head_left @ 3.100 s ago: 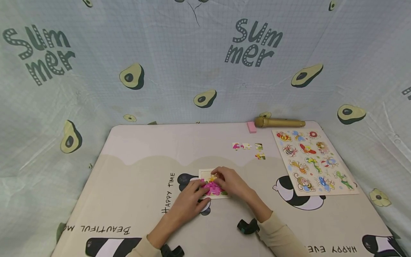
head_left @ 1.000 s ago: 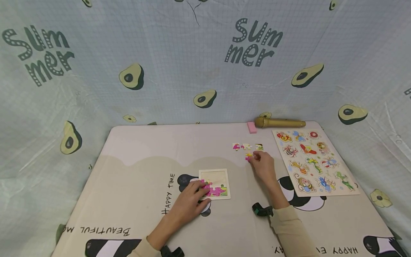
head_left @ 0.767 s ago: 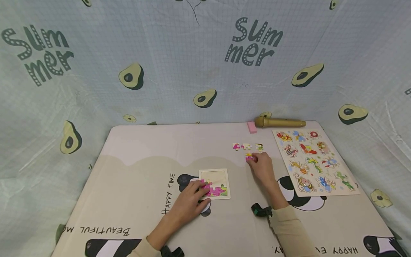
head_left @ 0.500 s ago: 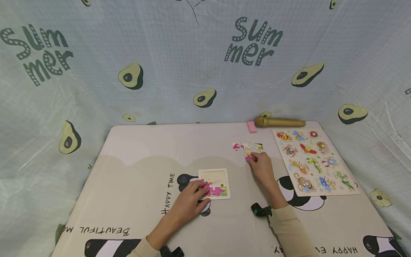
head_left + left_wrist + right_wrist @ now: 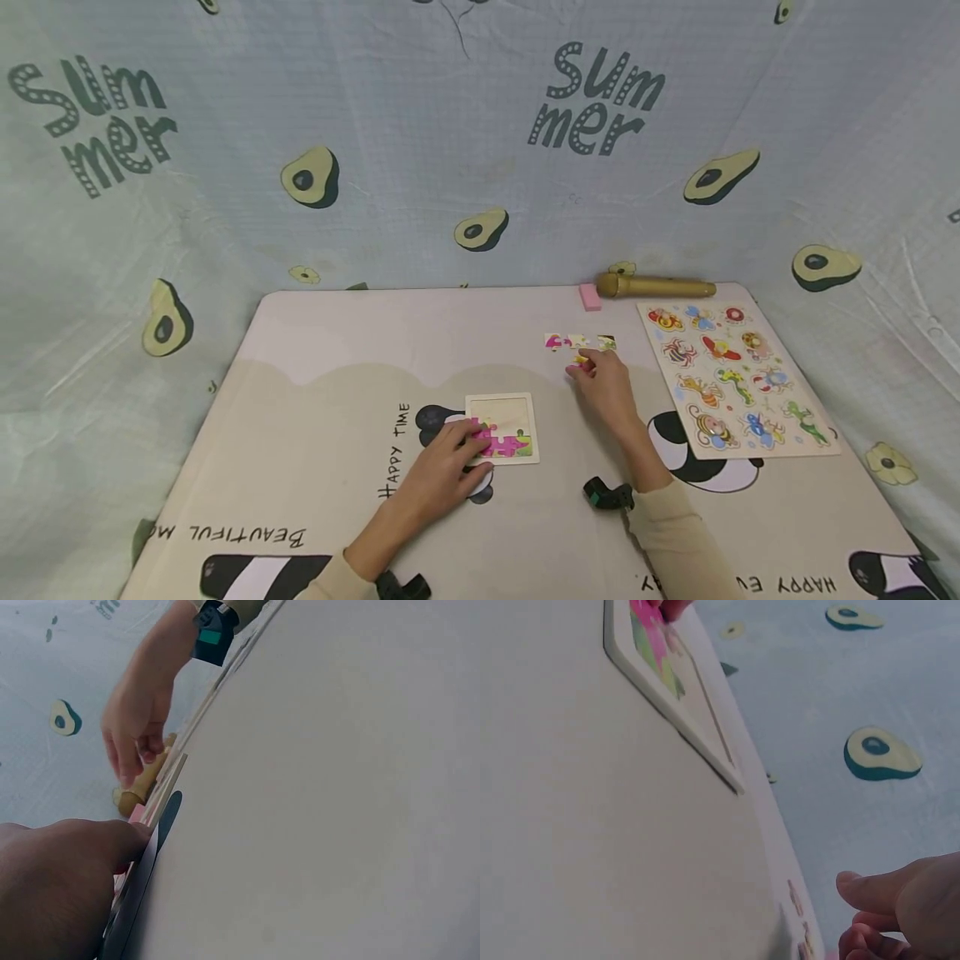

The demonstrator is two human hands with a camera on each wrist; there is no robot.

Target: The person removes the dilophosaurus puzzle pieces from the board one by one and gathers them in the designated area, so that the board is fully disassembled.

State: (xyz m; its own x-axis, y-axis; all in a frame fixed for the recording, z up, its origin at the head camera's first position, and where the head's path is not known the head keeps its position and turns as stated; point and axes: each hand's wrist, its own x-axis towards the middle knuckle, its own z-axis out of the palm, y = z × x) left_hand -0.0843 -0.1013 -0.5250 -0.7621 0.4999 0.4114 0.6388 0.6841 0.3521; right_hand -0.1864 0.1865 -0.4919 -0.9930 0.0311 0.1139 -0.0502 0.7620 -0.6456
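My left hand (image 5: 442,467) rests on the left side of a square puzzle frame (image 5: 535,425), its fingertips on the joined pink and green puzzle pieces (image 5: 510,446). The frame's upper half shows bare wood. My right hand (image 5: 606,390) is at the loose pieces to the right, thumb and index finger spread around a yellow and pink puzzle piece (image 5: 580,361). In the right wrist view a gap shows between the right thumb (image 5: 866,891) and the curved fingers below it. Behind the right fingertips lie a pink puzzle piece (image 5: 554,342), a pale one (image 5: 577,341) and a green one (image 5: 606,342).
A board with insect pictures (image 5: 738,383) lies to the right. At the back edge are a wooden microphone-shaped stick (image 5: 656,287) and a pink block (image 5: 590,297). A printed cloth (image 5: 405,125) hangs behind the table.
My right hand has moved from the frame to the loose pieces with the yellow and pink puzzle piece; its thumb and index finger have now spread around it. My left hand has stayed put.
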